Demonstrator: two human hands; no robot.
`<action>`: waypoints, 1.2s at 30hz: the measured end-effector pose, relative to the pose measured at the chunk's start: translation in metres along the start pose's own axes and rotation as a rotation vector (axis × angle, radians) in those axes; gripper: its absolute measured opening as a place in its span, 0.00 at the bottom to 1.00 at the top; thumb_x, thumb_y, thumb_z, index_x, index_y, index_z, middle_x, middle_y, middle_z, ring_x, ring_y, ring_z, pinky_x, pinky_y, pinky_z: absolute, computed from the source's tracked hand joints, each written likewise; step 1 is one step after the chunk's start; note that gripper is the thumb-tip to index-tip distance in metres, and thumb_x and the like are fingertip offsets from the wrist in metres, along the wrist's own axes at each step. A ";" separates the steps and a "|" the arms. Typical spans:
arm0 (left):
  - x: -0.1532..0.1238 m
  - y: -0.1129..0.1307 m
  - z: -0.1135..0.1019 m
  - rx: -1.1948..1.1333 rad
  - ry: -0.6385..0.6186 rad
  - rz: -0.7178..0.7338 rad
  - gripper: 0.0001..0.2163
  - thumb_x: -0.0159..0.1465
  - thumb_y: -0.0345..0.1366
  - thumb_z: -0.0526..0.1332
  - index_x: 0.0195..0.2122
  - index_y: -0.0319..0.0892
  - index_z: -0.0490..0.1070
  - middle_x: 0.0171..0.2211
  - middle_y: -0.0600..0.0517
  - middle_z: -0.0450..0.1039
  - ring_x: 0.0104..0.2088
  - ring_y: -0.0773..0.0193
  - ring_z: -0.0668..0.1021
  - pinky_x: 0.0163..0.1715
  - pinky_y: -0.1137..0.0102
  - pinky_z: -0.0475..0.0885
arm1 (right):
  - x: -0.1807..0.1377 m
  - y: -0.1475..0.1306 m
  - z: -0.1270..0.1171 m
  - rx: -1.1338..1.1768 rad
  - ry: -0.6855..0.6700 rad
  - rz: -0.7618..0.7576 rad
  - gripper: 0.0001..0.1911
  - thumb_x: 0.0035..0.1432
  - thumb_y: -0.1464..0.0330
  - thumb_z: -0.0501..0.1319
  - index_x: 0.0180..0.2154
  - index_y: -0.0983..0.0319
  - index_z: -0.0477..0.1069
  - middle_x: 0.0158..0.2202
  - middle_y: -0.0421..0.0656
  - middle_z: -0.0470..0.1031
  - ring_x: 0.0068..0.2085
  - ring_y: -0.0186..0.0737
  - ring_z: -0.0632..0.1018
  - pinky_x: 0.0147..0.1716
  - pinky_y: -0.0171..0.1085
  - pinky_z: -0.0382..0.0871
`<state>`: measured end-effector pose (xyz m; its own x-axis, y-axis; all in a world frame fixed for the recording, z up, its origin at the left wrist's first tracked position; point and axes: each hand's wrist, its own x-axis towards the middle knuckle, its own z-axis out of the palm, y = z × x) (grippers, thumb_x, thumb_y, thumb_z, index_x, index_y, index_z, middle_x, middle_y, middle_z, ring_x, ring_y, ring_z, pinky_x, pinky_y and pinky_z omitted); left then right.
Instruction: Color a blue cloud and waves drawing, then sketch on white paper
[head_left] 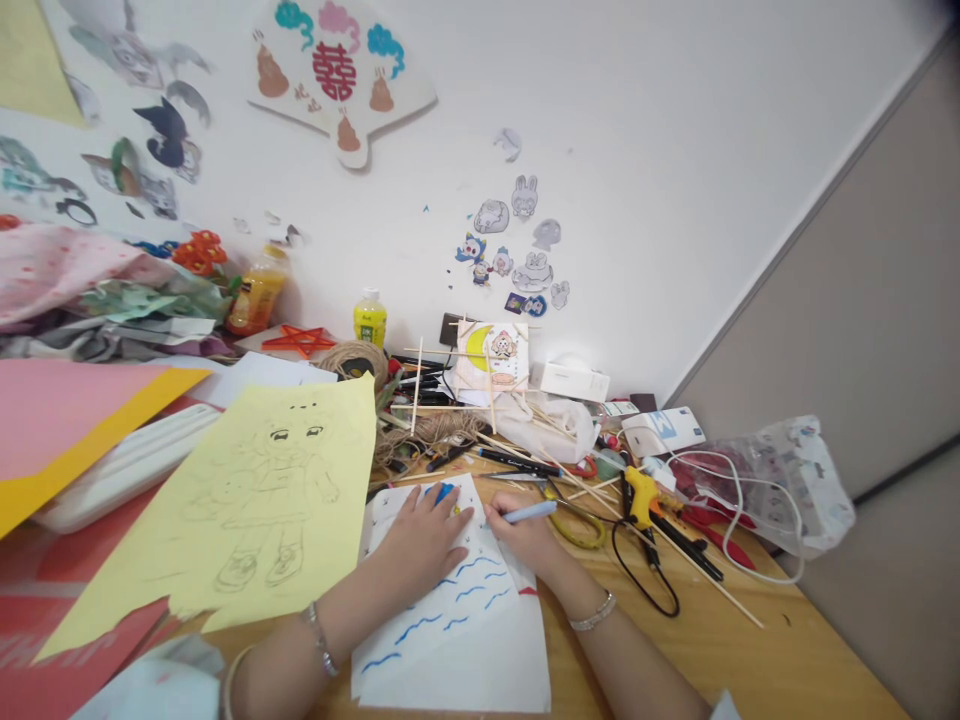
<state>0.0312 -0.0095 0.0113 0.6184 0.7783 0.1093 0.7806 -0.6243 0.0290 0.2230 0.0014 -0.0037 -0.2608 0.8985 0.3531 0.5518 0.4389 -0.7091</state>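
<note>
A white sheet of paper point(450, 670) with wavy blue lines and small dark marks lies on the wooden table in front of me. My left hand point(429, 540) rests flat on its upper part, fingers spread, partly covering a blue drawn shape. On the right side of the sheet, my right hand point(521, 535) grips a light-blue pen point(532, 512) whose tip end is at the paper, hidden by the fingers. Another white piece of paper shows beneath my right hand. Scissors point(577, 528) with yellow-green handles lie just beyond that hand.
Yellow paper point(300, 510) with a pencilled figure lies to the left. Thin sticks, black pens and twine point(435, 435) clutter the back. A yellow glue gun point(641, 497), white cable point(739, 490) and plastic bag point(810, 490) lie right. Two bottles, one a yellow-green bottle point(370, 318), stand by the wall.
</note>
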 end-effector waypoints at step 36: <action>-0.008 -0.023 -0.018 -0.140 -0.241 0.021 0.38 0.58 0.51 0.62 0.65 0.40 0.54 0.66 0.36 0.44 0.66 0.45 0.48 0.60 0.48 0.45 | -0.006 -0.018 -0.003 0.128 0.082 0.115 0.15 0.58 0.62 0.58 0.21 0.59 0.63 0.20 0.36 0.67 0.24 0.34 0.68 0.26 0.34 0.61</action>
<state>0.0073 -0.0025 0.0278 0.6514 0.7479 -0.1280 0.7574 -0.6309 0.1683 0.2168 -0.0114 0.0085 -0.1342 0.9412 0.3101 0.4672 0.3361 -0.8178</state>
